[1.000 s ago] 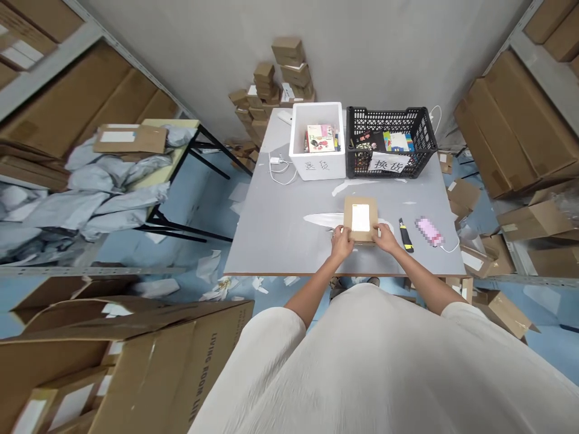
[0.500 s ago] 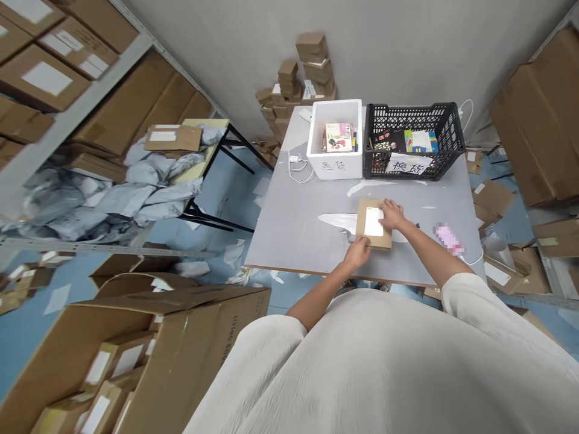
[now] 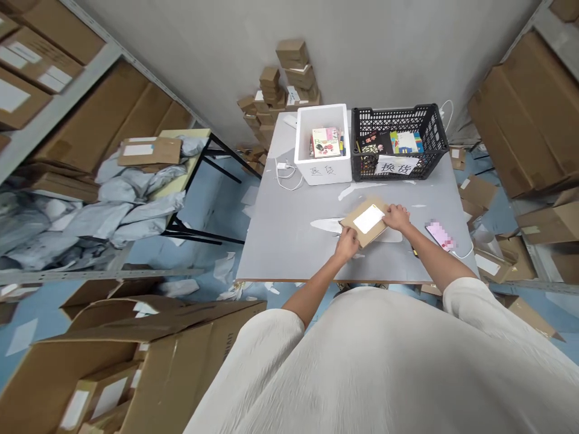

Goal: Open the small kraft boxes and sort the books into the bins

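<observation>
A flat brown cardboard box (image 3: pixel 351 218) with a white label on its top face is held between my two hands, turned at an angle over the grey table (image 3: pixel 275 241). My left hand (image 3: pixel 347 243) grips its near left corner, fingers closed on the edge. On the far right side, my right hand (image 3: pixel 397 217) is closed on the opposite edge. White paper scraps (image 3: pixel 323 225) lie on the tabletop under and beside the box. Close to my right forearm is a small dark and yellow object (image 3: pixel 415 252), partly hidden.
Behind the box stand a white foam bin (image 3: pixel 323 173) and a black plastic crate (image 3: pixel 432 163), both holding books. A phone (image 3: pixel 438 235) with a cable lies at the right. A large open carton (image 3: pixel 194 355) is at lower left; grey parcels (image 3: pixel 97 220) fill the left shelf.
The box has turned from square-on to slanted and appears lifted a little, with both hands still on it. My view has shifted slightly to the right.
</observation>
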Available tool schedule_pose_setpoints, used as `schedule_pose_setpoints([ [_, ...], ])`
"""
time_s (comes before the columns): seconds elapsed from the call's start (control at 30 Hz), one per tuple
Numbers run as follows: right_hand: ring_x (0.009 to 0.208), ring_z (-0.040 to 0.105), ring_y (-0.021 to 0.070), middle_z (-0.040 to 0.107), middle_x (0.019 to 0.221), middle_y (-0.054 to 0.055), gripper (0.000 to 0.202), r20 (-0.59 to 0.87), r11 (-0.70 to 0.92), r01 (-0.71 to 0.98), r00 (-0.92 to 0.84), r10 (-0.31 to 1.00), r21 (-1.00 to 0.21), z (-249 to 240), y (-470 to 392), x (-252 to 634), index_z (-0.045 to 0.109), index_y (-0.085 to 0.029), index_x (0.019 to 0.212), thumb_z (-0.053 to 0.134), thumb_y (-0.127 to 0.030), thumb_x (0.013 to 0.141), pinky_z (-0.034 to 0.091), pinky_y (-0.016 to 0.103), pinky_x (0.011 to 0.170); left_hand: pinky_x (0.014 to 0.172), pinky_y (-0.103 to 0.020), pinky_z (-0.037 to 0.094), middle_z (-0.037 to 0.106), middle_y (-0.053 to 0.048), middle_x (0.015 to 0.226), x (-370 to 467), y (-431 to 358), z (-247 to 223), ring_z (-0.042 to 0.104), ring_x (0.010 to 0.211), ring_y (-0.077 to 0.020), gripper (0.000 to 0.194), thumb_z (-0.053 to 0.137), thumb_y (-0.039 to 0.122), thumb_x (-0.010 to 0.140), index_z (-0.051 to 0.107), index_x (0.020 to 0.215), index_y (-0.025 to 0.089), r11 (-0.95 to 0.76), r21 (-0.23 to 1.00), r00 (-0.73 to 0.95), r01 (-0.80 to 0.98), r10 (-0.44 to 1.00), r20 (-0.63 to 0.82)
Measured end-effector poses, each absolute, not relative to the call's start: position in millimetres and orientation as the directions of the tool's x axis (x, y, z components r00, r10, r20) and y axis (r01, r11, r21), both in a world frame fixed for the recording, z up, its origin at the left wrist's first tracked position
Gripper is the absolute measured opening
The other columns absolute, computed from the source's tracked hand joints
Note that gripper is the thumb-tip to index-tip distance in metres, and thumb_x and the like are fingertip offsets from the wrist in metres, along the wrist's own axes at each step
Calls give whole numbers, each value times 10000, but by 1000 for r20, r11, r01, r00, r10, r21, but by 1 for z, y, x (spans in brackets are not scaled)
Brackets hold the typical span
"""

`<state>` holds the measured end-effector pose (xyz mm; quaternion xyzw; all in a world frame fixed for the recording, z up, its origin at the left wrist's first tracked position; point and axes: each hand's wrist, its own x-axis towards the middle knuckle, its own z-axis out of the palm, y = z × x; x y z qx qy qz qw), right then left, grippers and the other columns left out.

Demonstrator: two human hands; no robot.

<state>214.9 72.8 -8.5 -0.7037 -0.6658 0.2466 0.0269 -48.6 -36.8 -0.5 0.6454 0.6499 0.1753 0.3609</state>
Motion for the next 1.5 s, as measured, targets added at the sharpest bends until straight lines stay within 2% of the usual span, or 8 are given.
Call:
schedule_pose_setpoints([
  [0.23, 1108, 706, 340, 766, 1246, 142, 353, -317, -219, 855, 68, 946, -470, -14, 15, 222, 630, -235, 1282, 639, -391, 966, 538, 414, 937, 1144, -436, 527, 560, -125, 1468, -66, 0, -4, 601, 1358, -292, 380, 670, 110, 836, 639, 1192, 242, 106, 726, 108, 680, 964, -241],
  [0.4, 1016, 746, 351, 808, 1043, 128, 536, -369, -330, 784, 140, 919, -525, -14, -15, 221, 565, -196, 1432, 690, -412, 958, 561, 408, 897, 1199, -468, 494, 523, -119, 1564, -72, 0, -9, 582, 1405, -307, 466, 670, 87, 805, 643, 1233, 269, 65, 756, 145, 652, 967, -208],
  [0.63, 1116, 758, 319, 769, 1381, 147, 661, -348, -360, 613, 145, 926, -703, -19, -10, 223, 635, -224, 1479, 743, -350, 839, 596, 486, 1057, 1285, -522, 429, 528, -162, 1590, -74, 4, -20, 515, 1528, -361, 859, 795, 124, 737, 538, 1544, 266, 209, 814, -5, 543, 969, -246],
  [0.8, 1236, 734, 307, 758, 1415, 146, 737, -354, -367, 495, 124, 927, -788, -24, -5, 220, 618, -209, 1518, 730, -270, 792, 559, 522, 1164, 1150, -454, 553, 621, -192, 1553, -78, 6, -28, 658, 1398, -316, 1052, 889, 198, 747, 401, 1678, 251, 429, 842, -44, 327, 897, -440],
  [0.9, 1286, 717, 283, 756, 1420, 142, 835, -357, -373, 406, 118, 927, -834, -25, -7, 218, 551, -197, 1588, 721, -246, 772, 547, 530, 1190, 1098, -408, 588, 604, -187, 1600, -78, 4, -28, 685, 1369, -277, 1116, 891, 203, 755, 337, 1720, 289, 463, 851, -21, 249, 881, -473],
  [1.07, 1302, 718, 304, 706, 1492, 179, 977, -380, -423, 297, 191, 905, -856, -19, -14, 216, 488, -229, 1672, 793, -273, 746, 593, 517, 1139, 1036, -352, 612, 607, -168, 1597, -77, 4, -18, 709, 1322, -257, 1111, 887, 204, 785, 327, 1739, 306, 449, 862, -9, 236, 888, -460],
  [1.27, 1355, 679, 323, 639, 1583, 167, 795, -296, -371, 273, 277, 914, -888, 3, -1, 215, 561, -248, 1637, 705, -571, 925, 546, 482, 1191, 1048, -326, 573, 636, -115, 1489, -75, 20, -2, 702, 1250, -222, 942, 800, 408, 933, 340, 1747, 292, 384, 888, -108, 251, 923, -369],
  [1.5, 1251, 671, 317, 688, 1406, 154, 729, -179, -300, 379, 322, 930, -876, 1, 6, 206, 694, -200, 1475, 718, -653, 904, 514, 464, 1187, 1063, -345, 546, 611, -138, 1562, -86, 18, -9, 685, 1285, -266, 828, 762, 503, 977, 430, 1700, 274, 295, 914, -189, 280, 950, -249],
])
